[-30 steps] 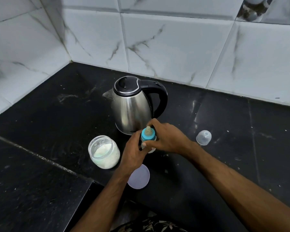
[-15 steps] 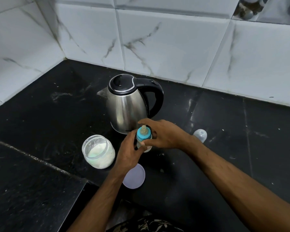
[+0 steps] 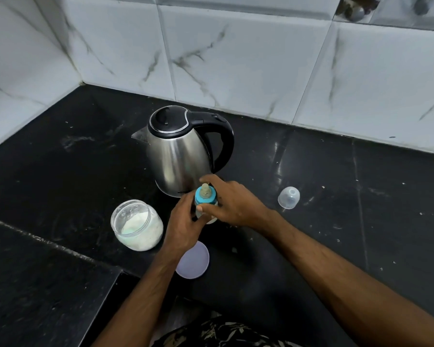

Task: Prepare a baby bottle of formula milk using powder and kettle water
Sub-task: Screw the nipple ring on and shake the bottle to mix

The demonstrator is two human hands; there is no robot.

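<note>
A small baby bottle with a blue collar and a beige teat stands upright on the black counter, just in front of the steel kettle. My left hand grips the bottle's body from the left. My right hand curls round the blue collar from the right, thumb on its near side. Most of the bottle's body is hidden by my fingers. An open glass jar of white powder sits to the left of my left hand.
The jar's pale round lid lies flat near the counter's front edge, under my left wrist. The bottle's clear dome cap lies on the counter to the right. Marble-tiled walls close the back and left.
Both hands keep the same hold on the bottle. My right hand's fingers have shifted slightly around the collar. The camera view has drifted a little.
</note>
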